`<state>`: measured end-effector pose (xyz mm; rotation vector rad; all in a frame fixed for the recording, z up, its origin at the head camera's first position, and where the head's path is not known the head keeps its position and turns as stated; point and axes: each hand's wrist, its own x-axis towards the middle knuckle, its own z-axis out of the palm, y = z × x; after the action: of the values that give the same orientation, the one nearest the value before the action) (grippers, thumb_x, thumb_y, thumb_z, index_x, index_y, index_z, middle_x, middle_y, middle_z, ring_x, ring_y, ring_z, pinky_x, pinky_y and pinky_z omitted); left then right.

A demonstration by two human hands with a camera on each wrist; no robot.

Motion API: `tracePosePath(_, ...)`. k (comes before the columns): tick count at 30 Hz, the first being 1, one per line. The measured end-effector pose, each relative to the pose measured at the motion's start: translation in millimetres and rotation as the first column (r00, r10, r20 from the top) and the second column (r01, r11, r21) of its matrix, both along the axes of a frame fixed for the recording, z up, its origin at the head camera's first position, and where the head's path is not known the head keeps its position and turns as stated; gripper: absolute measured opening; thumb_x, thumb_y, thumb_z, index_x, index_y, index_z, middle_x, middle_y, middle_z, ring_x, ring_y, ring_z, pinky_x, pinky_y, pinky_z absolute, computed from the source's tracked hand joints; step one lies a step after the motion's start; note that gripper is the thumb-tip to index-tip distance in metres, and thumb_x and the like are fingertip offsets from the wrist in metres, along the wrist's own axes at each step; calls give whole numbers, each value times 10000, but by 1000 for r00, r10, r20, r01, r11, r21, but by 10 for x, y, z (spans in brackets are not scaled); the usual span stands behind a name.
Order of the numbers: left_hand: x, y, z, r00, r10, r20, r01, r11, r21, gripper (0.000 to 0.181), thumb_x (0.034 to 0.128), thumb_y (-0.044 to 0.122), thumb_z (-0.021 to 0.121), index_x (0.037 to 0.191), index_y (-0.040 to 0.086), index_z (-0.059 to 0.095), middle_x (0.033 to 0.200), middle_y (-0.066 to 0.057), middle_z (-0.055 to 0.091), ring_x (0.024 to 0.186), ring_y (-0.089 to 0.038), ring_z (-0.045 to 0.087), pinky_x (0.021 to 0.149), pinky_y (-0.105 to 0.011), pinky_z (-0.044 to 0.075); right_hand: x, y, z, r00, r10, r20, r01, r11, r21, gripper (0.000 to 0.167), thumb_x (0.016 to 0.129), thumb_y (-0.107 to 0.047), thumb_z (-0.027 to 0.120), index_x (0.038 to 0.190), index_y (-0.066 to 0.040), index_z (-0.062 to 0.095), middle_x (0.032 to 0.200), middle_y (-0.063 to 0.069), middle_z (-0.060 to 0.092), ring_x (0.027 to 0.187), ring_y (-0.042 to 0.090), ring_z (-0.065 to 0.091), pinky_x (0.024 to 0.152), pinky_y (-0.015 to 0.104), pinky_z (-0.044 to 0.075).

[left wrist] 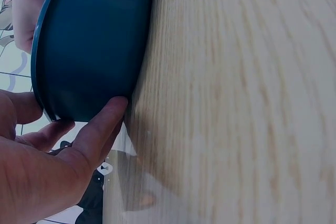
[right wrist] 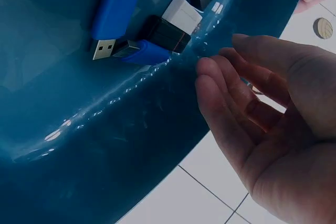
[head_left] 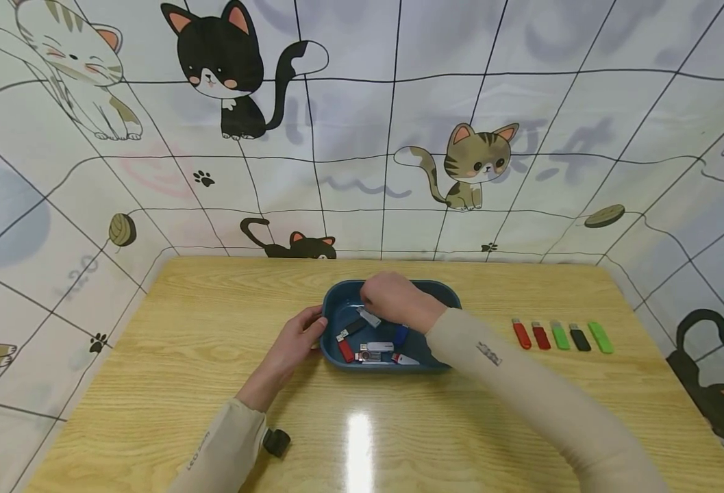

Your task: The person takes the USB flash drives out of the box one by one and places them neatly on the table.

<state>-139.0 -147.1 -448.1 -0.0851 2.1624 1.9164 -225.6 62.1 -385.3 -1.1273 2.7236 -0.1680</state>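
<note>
A blue tray [head_left: 426, 356] holds several USB sticks, among them a black one [head_left: 351, 329], a red one [head_left: 346, 350], a white one [head_left: 379, 346] and a blue one [head_left: 401, 335]. At the tray's left end my left hand [head_left: 294, 346] grips the rim, fingers against the outer wall in the left wrist view. My right hand [head_left: 395, 298] is over the far part of the tray. In the right wrist view its bent fingers hold nothing, beside a white stick [right wrist: 182, 15] and a dark one [right wrist: 167, 34].
Right of the tray, a row of sticks lies on the wooden table [head_left: 214, 308]: red [head_left: 522, 334], dark red [head_left: 541, 336], green [head_left: 560, 335], black [head_left: 579, 337] and green [head_left: 600, 337]. Cat-patterned sheeting [head_left: 362, 137] stands behind and at the sides.
</note>
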Motion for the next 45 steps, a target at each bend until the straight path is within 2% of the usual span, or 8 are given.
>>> tracePosePath(10,7,-5,4,1000,0,-4,0,1000,-3,443,1115,154,461,1525,-14,444,1487,-252,499,1235,-386,606,956,-510,563,-25,-83,-106,999,-6,52,5,1000,21,116,970,-111,730,877,-87,794,700,-16,651,626,134,571,634,308,534)
tracePosePath(19,-2,2,5,1000,-7,-15,7,1000,10,437,1115,141,455,1522,-17,447,1471,-254,507,1223,-389,613,951,-515,563,-23,-109,-179,999,-30,40,26,996,90,169,997,-130,698,845,-86,757,674,-6,634,628,155,587,690,329,561)
tracePosePath(27,-3,-2,-2,1000,-11,-12,11,1000,5,435,1116,142,454,1523,-12,448,1462,-256,512,1225,-393,614,959,-518,559,-2,-96,-213,999,22,-38,-18,996,91,124,986,-118,711,886,-76,771,658,-9,605,587,140,530,596,289,496)
tracePosePath(34,-9,-1,-2,1000,-2,-5,2,1000,-2,436,1114,146,463,1519,-14,453,1457,-246,523,1226,-385,615,962,-517,558,24,-78,-195,999,33,3,-33,996,80,129,967,-106,733,847,-87,774,672,-4,621,573,137,520,593,288,500)
tracePosePath(39,-7,-3,-3,1000,-1,-4,1,1000,-15,436,1113,153,469,1518,-9,458,1459,-242,520,1216,-374,616,962,-518,558,43,-89,-202,999,-11,39,7,995,95,31,950,-104,755,943,-74,748,740,5,604,651,162,510,652,307,480)
tracePosePath(45,-8,-2,-5,1000,-4,-7,4,1000,-8,433,1113,152,469,1515,-7,464,1450,-249,518,1203,-373,614,953,-509,566,60,-99,-209,999,-29,22,26,995,97,115,934,-110,779,1032,-53,758,814,32,668,709,172,570,722,330,543)
